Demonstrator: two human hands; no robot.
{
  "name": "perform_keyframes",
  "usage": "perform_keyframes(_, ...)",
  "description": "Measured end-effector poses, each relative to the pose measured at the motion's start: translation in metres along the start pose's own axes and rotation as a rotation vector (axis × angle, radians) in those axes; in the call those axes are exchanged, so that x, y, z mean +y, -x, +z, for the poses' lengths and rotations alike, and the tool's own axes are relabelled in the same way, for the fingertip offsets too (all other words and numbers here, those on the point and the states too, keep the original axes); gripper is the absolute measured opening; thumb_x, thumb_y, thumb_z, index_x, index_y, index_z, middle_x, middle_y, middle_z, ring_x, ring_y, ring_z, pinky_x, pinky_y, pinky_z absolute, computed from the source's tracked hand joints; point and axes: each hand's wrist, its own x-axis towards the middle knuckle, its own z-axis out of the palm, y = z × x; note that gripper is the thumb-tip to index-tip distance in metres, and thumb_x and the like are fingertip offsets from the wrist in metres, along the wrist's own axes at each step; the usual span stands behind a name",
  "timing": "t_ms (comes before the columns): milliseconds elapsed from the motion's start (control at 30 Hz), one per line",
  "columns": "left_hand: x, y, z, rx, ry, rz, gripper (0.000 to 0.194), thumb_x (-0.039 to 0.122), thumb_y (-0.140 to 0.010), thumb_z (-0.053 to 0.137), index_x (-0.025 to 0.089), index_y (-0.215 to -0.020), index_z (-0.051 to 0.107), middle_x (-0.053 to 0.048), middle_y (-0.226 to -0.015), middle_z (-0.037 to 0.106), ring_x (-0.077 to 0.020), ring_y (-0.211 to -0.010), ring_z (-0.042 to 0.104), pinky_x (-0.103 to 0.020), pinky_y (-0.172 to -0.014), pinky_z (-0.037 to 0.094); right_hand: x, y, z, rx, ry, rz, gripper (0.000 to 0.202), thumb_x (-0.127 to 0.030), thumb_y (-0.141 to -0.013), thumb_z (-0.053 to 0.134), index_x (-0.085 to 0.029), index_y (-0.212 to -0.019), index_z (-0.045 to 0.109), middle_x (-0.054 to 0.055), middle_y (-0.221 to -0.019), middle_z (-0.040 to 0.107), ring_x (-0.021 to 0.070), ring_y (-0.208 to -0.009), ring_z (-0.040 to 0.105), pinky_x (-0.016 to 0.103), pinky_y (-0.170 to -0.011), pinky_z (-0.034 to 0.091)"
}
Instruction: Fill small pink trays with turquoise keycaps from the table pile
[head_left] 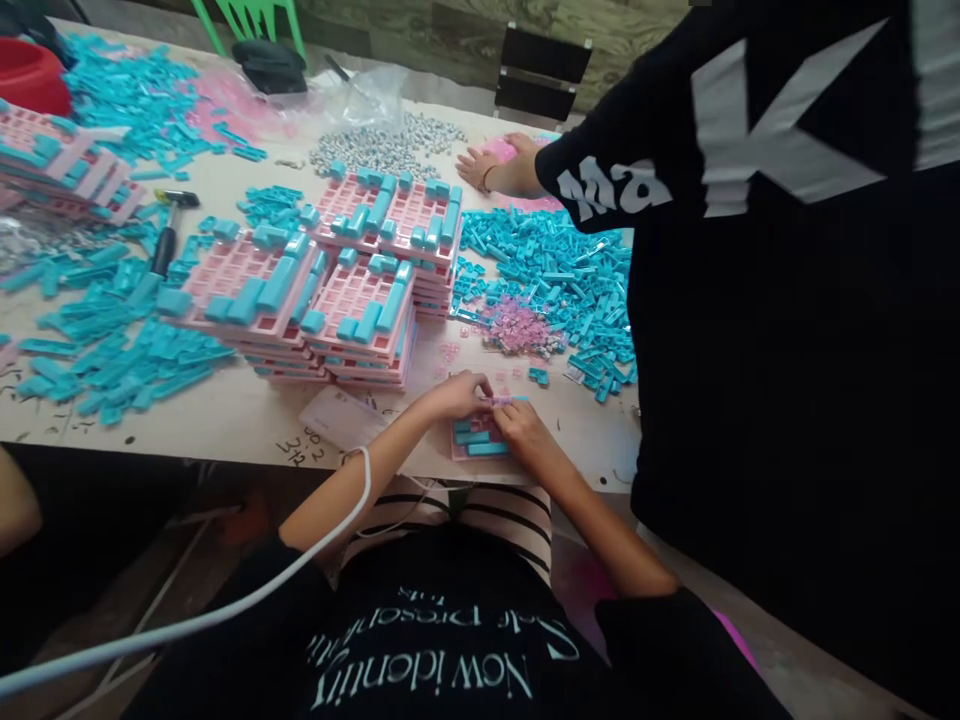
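Note:
A pink plastic grid frame [459, 455] with long blue pieces [487, 449] set in it lies flat at the table's front edge. My left hand [463, 394] is over its far left side, thumb and fingers pinched together. Close beside it, my right hand [519, 425] bends its fingers down onto the frame's far right part. Small pale pink bits show between the fingertips; I cannot tell which hand grips them. The hands cover much of the frame. Beyond them lie a few loose clear pink pieces [450, 352] and a heap of small pink parts [519, 326].
Stacks of pink frames with blue pieces [360, 310] stand left of my hands. Blue pieces [555, 260] are heaped at right, more [112, 330] at left around a hammer [166, 235]. A co-worker's hand [480, 168] reaches from the right. A white cable [300, 570] crosses my left arm.

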Motion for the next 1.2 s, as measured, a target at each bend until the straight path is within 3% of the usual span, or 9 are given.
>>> perform_keyframes(267, -0.004, 0.0, 0.001, 0.045, -0.011, 0.045, 0.026, 0.03, -0.068, 0.064, 0.016, -0.089, 0.064, -0.005, -0.082, 0.059, -0.0163, -0.071, 0.055, -0.024, -0.064, 0.04, -0.004, 0.0, -0.002, -0.076, -0.035, 0.017, 0.018, -0.011, -0.089, 0.043, -0.01, -0.087, 0.061, 0.013, -0.084, 0.06, 0.0237, -0.083, 0.048, 0.035, -0.072, 0.036)
perform_keyframes(433, -0.009, -0.005, 0.004, 0.076, 0.033, 0.079, 0.024, 0.032, -0.063, 0.064, 0.016, -0.081, 0.063, -0.003, -0.072, 0.057, -0.017, -0.067, 0.054, -0.026, -0.062, 0.039, -0.007, -0.004, -0.006, -0.107, -0.004, 0.052, 0.017, -0.01, -0.089, 0.044, -0.01, -0.085, 0.06, 0.013, -0.082, 0.061, 0.0225, -0.083, 0.05, 0.035, -0.072, 0.037)
perform_keyframes(700, -0.008, -0.006, 0.006, -0.011, 0.161, 0.071, 0.029, 0.04, -0.063, 0.062, 0.017, -0.078, 0.056, 0.005, -0.049, 0.049, -0.0127, -0.047, 0.046, -0.023, -0.047, 0.03, -0.008, -0.005, -0.014, -0.151, 0.024, 0.045, 0.014, -0.01, -0.088, 0.047, -0.008, -0.086, 0.06, 0.012, -0.082, 0.063, 0.0212, -0.082, 0.054, 0.032, -0.068, 0.039)
perform_keyframes(867, -0.005, -0.005, 0.005, -0.005, 0.163, 0.037, 0.033, 0.041, -0.06, 0.064, 0.015, -0.081, 0.058, 0.003, -0.051, 0.053, -0.014, -0.049, 0.05, -0.023, -0.048, 0.033, -0.006, -0.002, -0.011, -0.069, -0.041, 0.079, 0.012, -0.011, -0.086, 0.051, -0.006, -0.09, 0.06, 0.014, -0.084, 0.064, 0.0209, -0.083, 0.056, 0.033, -0.072, 0.041)
perform_keyframes(1033, -0.003, 0.002, 0.005, 0.067, 0.076, 0.067, 0.032, 0.04, -0.067, 0.061, 0.015, -0.085, 0.063, -0.001, -0.06, 0.059, -0.0158, -0.06, 0.055, -0.023, -0.053, 0.037, -0.008, 0.002, -0.006, 0.012, -0.046, 0.115, 0.014, -0.011, -0.086, 0.051, -0.006, -0.092, 0.062, 0.013, -0.085, 0.065, 0.0221, -0.083, 0.056, 0.033, -0.074, 0.042)
perform_keyframes(1200, 0.0, 0.006, 0.0, 0.034, 0.011, 0.06, 0.032, 0.039, -0.068, 0.064, 0.015, -0.089, 0.065, -0.002, -0.071, 0.062, -0.0167, -0.068, 0.057, -0.023, -0.058, 0.039, -0.006, 0.005, 0.002, 0.09, -0.026, 0.086, 0.016, -0.011, -0.086, 0.05, -0.008, -0.097, 0.062, 0.012, -0.086, 0.066, 0.022, -0.084, 0.055, 0.033, -0.075, 0.042)
